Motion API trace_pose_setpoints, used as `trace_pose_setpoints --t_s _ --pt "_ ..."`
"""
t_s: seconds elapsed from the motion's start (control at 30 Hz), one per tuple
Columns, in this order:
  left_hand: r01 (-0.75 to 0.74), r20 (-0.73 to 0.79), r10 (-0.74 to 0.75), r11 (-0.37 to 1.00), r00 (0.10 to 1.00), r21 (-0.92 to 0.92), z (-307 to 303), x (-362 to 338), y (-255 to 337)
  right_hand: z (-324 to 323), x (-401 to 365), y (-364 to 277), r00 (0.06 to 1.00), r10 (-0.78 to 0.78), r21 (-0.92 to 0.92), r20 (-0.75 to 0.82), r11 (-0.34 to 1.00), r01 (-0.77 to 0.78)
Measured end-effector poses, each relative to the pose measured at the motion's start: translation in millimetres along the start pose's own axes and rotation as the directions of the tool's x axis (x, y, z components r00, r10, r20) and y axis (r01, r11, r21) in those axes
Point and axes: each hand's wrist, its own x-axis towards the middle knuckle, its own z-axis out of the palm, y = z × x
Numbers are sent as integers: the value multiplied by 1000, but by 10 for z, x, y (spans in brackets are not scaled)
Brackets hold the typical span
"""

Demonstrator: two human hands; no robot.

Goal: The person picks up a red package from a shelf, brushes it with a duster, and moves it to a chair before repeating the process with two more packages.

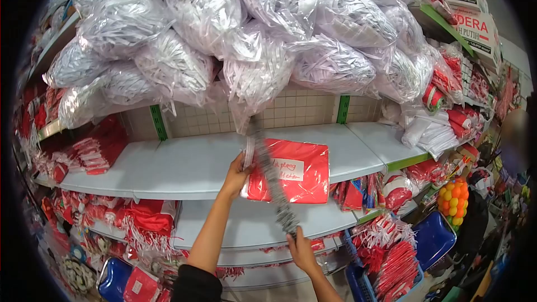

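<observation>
My left hand (pixel 236 177) is closed on the left edge of a flat red cloth packet (pixel 311 174) in clear plastic. A white label with red handwriting shows on it. My right hand (pixel 302 253), lower and to the right, is wrapped round the lower end of a long grey feather duster (pixel 275 190). The duster slants up and left across the front of the packet, its upper end near a hanging plastic bag. Both things are held before the pale shelf (pixel 190 159).
Bulging clear bags of white strips (pixel 196 11) overhang the shelf. Red packets (pixel 98 148) lie at its left end, white and red bundles (pixel 430 128) at its right. A blue basket (pixel 386 263) of red items stands lower right, beside a blue tray (pixel 435 240).
</observation>
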Motion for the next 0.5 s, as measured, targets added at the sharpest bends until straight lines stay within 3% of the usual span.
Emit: trace_pose_setpoints --t_s 0.07,0.17,0.2,0.3,0.33,0.43,0.5 --pt "-36 -21 36 999 999 1 -12 -13 -25 102 -28 -50 990 -139 8 10 990 139" --pt "-17 -68 16 1000 998 -3 61 -42 44 382 78 208 961 165 339 -221 937 -83" --pt "-13 -81 14 1000 997 19 86 -68 80 309 97 41 923 329 564 -200 809 -166" --pt "1 -85 3 999 996 39 96 -93 106 299 106 11 950 286 567 -129 807 -166" --pt "-1 -76 4 999 997 34 96 -94 114 277 85 -33 981 126 337 -146 939 -71" --pt "-14 -45 16 999 999 43 35 -84 28 73 32 -163 994 -74 181 83 982 57" --pt "-22 -56 26 997 998 69 17 -75 19 201 45 -78 991 132 375 15 918 -128"
